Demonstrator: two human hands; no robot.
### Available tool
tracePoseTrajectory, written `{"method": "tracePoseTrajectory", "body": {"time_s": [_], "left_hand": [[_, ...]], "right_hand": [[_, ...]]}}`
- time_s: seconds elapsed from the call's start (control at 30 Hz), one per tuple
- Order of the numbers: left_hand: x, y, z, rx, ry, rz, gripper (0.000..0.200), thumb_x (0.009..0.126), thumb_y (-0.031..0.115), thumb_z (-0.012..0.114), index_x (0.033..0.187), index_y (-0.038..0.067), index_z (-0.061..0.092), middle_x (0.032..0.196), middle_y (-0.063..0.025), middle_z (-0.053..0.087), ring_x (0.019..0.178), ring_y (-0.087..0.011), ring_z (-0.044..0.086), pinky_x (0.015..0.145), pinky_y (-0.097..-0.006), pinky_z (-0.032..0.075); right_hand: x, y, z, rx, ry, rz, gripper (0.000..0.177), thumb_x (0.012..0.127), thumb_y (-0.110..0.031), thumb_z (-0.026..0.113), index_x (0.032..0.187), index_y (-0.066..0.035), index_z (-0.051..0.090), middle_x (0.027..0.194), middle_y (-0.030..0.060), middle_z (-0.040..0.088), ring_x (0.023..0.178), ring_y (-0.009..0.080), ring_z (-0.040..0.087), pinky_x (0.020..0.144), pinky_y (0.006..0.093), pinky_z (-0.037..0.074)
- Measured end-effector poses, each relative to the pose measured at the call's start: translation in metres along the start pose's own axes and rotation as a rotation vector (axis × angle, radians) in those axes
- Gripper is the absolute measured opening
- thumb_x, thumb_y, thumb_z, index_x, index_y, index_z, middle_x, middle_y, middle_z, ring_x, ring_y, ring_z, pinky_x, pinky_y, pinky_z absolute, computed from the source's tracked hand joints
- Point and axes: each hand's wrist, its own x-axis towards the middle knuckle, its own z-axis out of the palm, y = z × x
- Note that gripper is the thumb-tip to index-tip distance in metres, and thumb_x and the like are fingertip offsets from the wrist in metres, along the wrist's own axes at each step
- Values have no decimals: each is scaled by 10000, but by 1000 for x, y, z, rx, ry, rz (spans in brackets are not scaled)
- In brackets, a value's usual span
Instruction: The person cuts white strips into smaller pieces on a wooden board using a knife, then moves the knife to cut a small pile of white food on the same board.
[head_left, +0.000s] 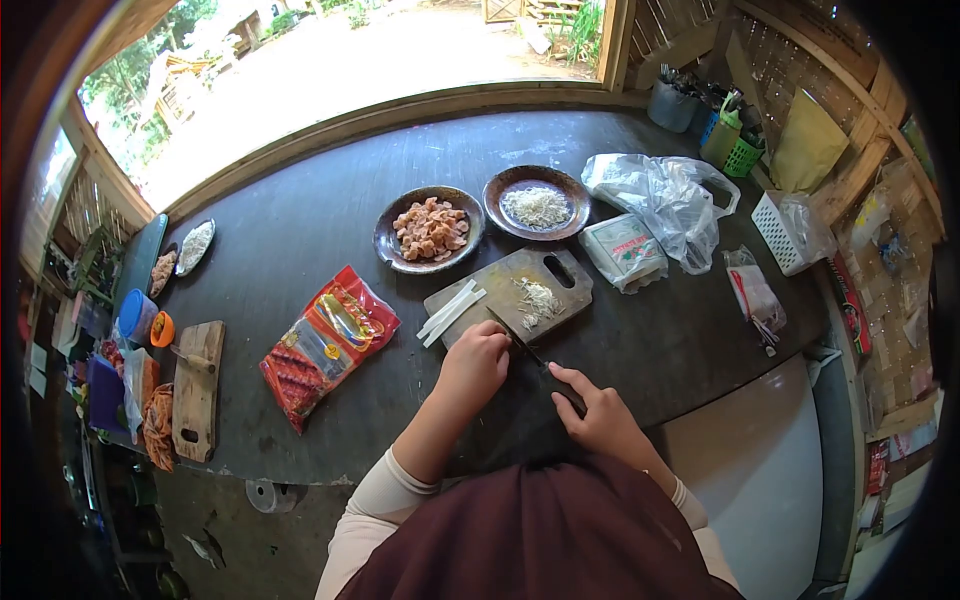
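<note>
A wooden cutting board [497,282] lies on the dark table in front of me. My right hand [592,408] grips a knife [527,349], whose dark blade slants across the board's near edge. Close beside the blade, my left hand [478,358] rests with its fingers curled together at that edge; what they press on is hidden. Pale white strips [450,312] lie on the left end of the board. Finely cut pale shreds [538,302] are heaped right of the blade. Behind the board, a brown plate [491,190] bears more white shreds [536,207].
A dark bowl of cut brown-pink pieces [430,230] stands behind the board. Left of it lies a red food packet [330,345]. A plastic bag [665,200] and a white packet [624,252] sit right. Another wooden board [196,400] lies far left.
</note>
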Motion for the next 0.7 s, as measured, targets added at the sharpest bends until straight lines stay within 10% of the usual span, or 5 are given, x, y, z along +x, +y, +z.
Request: {"method": "tracePoseTrajectory", "body": {"time_s": [0.7], "left_hand": [[1,-2,2,-78,21,-53,116,796,54,651,875,-18,695,974,-150,651,892,-336,647,800,-385,527]], "right_hand": [[15,5,10,33,40,-40,421,918,-271,604,1330,-209,543,846,253,676,807,450,653,716,484,537]]}}
